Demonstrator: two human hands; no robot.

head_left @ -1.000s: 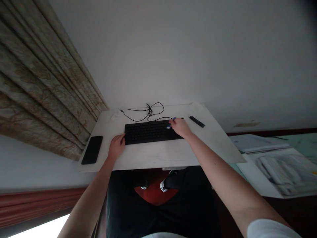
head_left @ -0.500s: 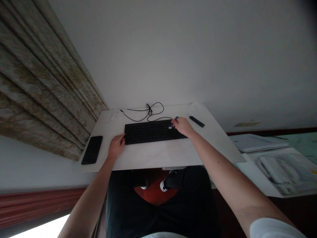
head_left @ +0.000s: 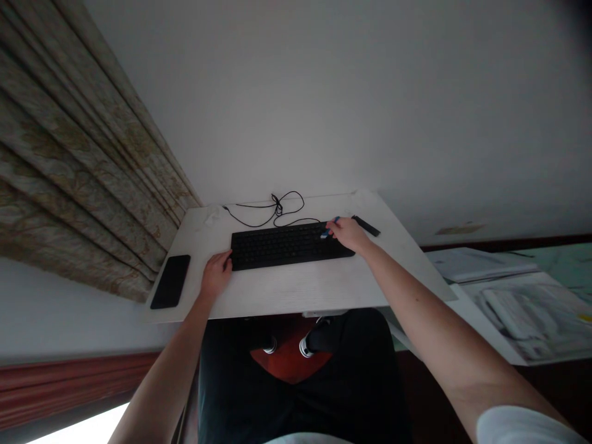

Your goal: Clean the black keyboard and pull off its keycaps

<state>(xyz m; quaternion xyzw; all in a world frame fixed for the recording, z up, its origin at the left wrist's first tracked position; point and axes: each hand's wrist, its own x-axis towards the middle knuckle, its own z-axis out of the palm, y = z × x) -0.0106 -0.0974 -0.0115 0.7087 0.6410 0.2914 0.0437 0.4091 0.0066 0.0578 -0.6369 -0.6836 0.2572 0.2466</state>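
A black keyboard lies flat on the white table. My left hand grips the keyboard's left end, with fingers along the edge and the thumb against its side. In my right hand is a small blue brush with a pale end, pinched between the fingers. That pale end is over the keys on the right part of the keyboard; contact is too small to make out. Part of the keyboard's right end is hidden by my right hand.
The keyboard's black cable lies looped behind it. A black phone rests on the table's left side. A thin black strip-like object lies beyond my right hand. Curtain hangs left; a box stands right.
My right hand has moved slightly to the right along the keyboard with the brush. My left hand stays at the keyboard's left end.
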